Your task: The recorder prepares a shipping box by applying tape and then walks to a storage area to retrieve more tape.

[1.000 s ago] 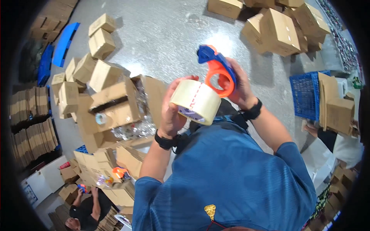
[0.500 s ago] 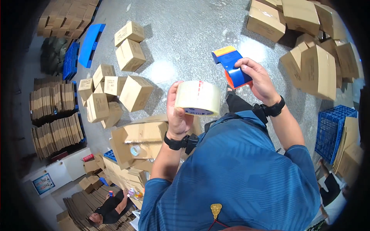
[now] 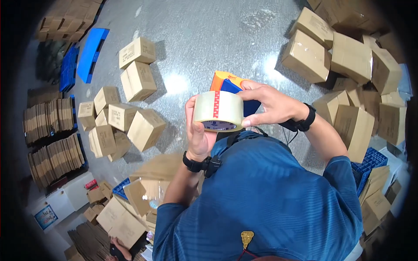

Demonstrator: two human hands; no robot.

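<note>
A wide roll of clear packing tape (image 3: 228,106) with a red printed strip sits upright in my left hand (image 3: 200,141), whose thumb and fingers wrap its left side. Directly behind the roll is an orange and blue tape dispenser (image 3: 230,82), partly covered by it. My right hand (image 3: 276,104) is closed around the dispenser's right side; its lower fingers are hidden. The right thumb and index fingertip also touch the roll's right edge. Whether the roll touches the dispenser cannot be seen.
Sealed cartons (image 3: 138,80) stand on the grey floor (image 3: 209,39) at the left, and more cartons (image 3: 307,56) are heaped at the right. Flattened cardboard (image 3: 56,158) is stacked far left near a blue pallet (image 3: 92,54). Another person's arm (image 3: 122,248) shows at lower left beside a carton.
My right hand has brought the dispenser leftward and down, behind the tape roll, and its fingertips now meet the roll. The left hand still holds the roll. The view has shifted slightly.
</note>
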